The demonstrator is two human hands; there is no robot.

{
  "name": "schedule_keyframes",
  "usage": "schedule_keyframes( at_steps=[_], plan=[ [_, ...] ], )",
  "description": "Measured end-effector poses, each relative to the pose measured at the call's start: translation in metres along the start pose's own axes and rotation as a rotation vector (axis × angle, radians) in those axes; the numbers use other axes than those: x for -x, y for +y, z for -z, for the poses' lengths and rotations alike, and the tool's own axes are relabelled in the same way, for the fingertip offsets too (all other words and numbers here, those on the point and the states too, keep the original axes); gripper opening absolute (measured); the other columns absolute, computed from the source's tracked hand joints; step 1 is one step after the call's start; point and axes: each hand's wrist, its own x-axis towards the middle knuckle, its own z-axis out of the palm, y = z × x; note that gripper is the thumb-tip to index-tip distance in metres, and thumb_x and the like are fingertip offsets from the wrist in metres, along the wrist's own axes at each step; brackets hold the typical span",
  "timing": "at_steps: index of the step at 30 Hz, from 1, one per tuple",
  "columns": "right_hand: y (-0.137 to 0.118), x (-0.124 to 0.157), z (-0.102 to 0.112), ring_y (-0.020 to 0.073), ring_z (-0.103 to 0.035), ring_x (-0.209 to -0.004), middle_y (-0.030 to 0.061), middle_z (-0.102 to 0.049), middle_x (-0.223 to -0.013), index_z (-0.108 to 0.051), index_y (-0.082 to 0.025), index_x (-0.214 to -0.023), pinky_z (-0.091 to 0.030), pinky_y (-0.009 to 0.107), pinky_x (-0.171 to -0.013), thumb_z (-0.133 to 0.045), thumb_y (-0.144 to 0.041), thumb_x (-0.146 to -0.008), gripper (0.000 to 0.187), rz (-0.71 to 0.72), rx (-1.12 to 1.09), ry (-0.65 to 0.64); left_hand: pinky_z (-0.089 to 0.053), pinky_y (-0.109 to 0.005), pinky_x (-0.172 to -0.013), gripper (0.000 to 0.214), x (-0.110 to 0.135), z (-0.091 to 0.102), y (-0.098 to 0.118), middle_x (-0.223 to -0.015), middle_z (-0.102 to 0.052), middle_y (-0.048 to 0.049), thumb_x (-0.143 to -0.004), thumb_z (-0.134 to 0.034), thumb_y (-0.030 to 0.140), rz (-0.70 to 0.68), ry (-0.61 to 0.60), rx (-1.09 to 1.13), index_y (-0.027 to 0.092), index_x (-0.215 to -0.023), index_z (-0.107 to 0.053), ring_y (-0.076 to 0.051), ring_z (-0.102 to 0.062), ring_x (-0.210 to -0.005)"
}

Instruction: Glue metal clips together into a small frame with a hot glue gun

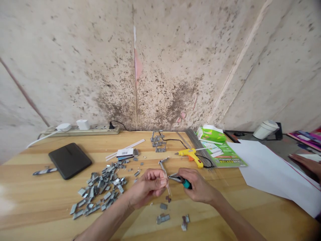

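My left hand [148,186] is closed around a thin metal strip [164,170] that sticks up and away from my fingers. My right hand [198,185] grips small pliers with teal handles [181,181]; their jaws meet the strip just right of my left thumb. Both hands hover over the wooden table [37,201], near its front middle. A few small grey metal clips [163,219] lie just below my hands.
A pile of grey metal clips [100,192] lies left of my hands, a black pad [69,160] farther left. A yellow glue gun [192,156], green packaging [217,147], white paper [271,170] and a power strip [82,130] lie beyond. Another person's hand [307,164] shows at right.
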Motion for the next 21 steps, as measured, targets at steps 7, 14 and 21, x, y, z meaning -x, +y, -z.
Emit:
schedule_keyframes(
  at_steps=[7, 14, 21],
  plan=[
    [0.003, 0.002, -0.006, 0.0128, -0.034, -0.059, -0.0029, -0.035, -0.065, -0.031, -0.022, -0.069, -0.024, 0.024, -0.054, -0.040, -0.004, -0.052, 0.026, -0.008, 0.034, 0.088, -0.013, -0.022, -0.045, 0.027, 0.000, -0.006, 0.000, -0.042, -0.046, 0.0040, -0.069, -0.072, 0.034, -0.108, 0.120, -0.050, 0.012, -0.062, -0.059, -0.004, -0.029, -0.041],
    [0.002, 0.001, -0.004, 0.0166, -0.044, -0.072, 0.0011, -0.046, -0.074, -0.045, -0.019, -0.080, -0.032, 0.027, -0.064, -0.042, -0.001, -0.056, 0.030, 0.054, 0.094, 0.089, -0.013, -0.021, -0.042, 0.024, 0.002, -0.009, 0.001, -0.039, -0.045, 0.0039, -0.065, -0.074, 0.031, 0.028, 0.026, 0.057, 0.010, -0.060, -0.062, -0.004, -0.027, -0.036],
    [0.009, 0.005, 0.011, 0.0175, -0.046, -0.075, 0.0022, -0.048, -0.077, -0.045, -0.020, -0.083, -0.036, 0.028, -0.066, -0.042, 0.000, -0.057, 0.033, 0.001, 0.120, 0.142, -0.012, -0.021, -0.041, 0.026, 0.002, -0.008, 0.001, -0.039, -0.044, 0.0051, -0.066, -0.073, 0.033, 0.027, 0.059, 0.032, 0.012, -0.060, -0.059, -0.003, -0.024, -0.036]
  ],
)
